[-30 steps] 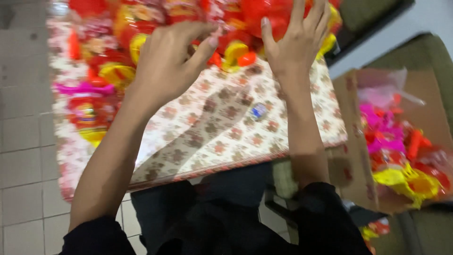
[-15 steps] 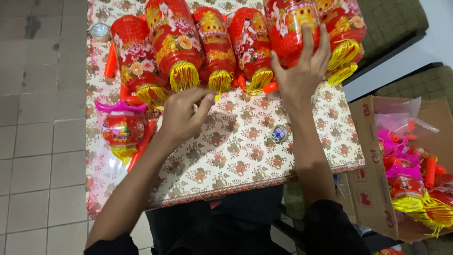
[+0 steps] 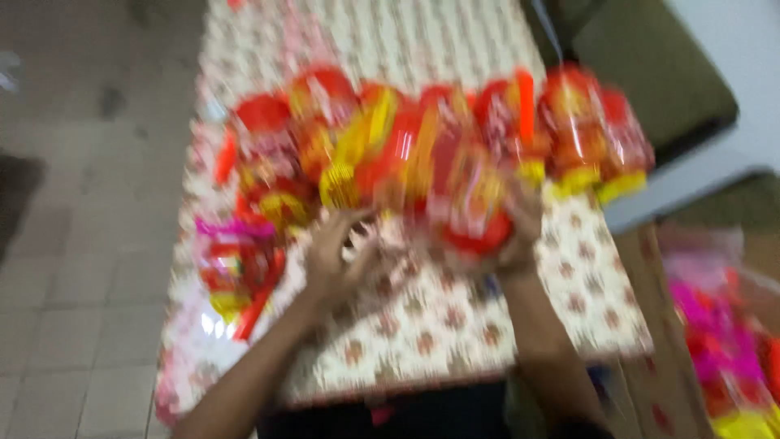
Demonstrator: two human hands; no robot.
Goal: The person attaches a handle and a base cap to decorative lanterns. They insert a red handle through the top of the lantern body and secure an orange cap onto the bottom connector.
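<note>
Right hand, centre right of frame: curled round the lower end of a red-and-gold cellophane-wrapped paper lantern, lifted off the row; grip itself smeared by motion blur. Left hand, centre: fingers spread, nothing clearly held, just below the row; contact cannot be told. Behind the hands, upper centre: row of red cylindrical lanterns with yellow tassels lying close-packed across the floral-patterned cloth worktop. Left edge: pink-topped wrapped lantern, apart from the row. Lower right: open cardboard box of pink and yellow toys. Risks judged: slick wrap slipping in a one-handed grip; tassels snagging neighbours and dragging the row; end lantern, upper right, near the worktop edge, rolling off.
</note>
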